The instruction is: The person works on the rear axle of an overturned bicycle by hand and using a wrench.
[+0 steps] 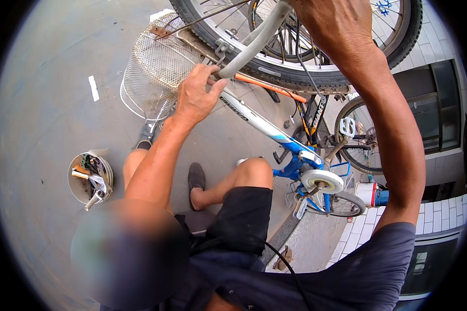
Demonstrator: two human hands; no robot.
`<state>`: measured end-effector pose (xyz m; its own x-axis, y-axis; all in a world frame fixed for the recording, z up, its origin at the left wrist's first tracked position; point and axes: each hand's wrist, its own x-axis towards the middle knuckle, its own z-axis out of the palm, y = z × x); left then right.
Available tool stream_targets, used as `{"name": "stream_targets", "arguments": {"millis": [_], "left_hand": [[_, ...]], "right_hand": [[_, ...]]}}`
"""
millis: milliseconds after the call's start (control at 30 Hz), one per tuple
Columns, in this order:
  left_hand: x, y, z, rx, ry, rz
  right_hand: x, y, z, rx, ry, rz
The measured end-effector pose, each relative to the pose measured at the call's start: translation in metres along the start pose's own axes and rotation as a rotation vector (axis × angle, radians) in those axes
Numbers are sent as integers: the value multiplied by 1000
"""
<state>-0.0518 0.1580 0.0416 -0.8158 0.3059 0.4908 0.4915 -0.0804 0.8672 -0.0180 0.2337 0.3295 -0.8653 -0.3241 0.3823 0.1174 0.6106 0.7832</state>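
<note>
My left grip (198, 94) pinches the curved grey tube (255, 45), seemingly steadying it; my right grip (337, 23), farther up, I cannot tell. Next probably calls for even support.

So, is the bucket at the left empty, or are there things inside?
Not empty: mixed items show inside the bucket, and a pale tube-like end sticks out over its rim.

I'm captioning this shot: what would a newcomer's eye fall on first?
Probably the big wheel curving across the top, the right hand in front. Next, the white and blue frame slanting through the centre, the left hand at its upper end. Then the crammed bucket at left.
</note>
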Motion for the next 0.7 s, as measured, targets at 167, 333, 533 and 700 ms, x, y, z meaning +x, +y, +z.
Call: {"name": "stream_targets", "arguments": {"millis": [167,333,533,700], "left_hand": [[2,0,0,11,25,8],[1,0,3,52,-10,22],[1,-3,7,3,26,36],[1,-8,-4,74,26,-21]], "right_hand": [[0,15,-2,-141,-53,-157],[8,16,-13,-229,-185,-237],[2,15,1,-203,-54,-199],[4,-1,13,-115,31,-141]]}}
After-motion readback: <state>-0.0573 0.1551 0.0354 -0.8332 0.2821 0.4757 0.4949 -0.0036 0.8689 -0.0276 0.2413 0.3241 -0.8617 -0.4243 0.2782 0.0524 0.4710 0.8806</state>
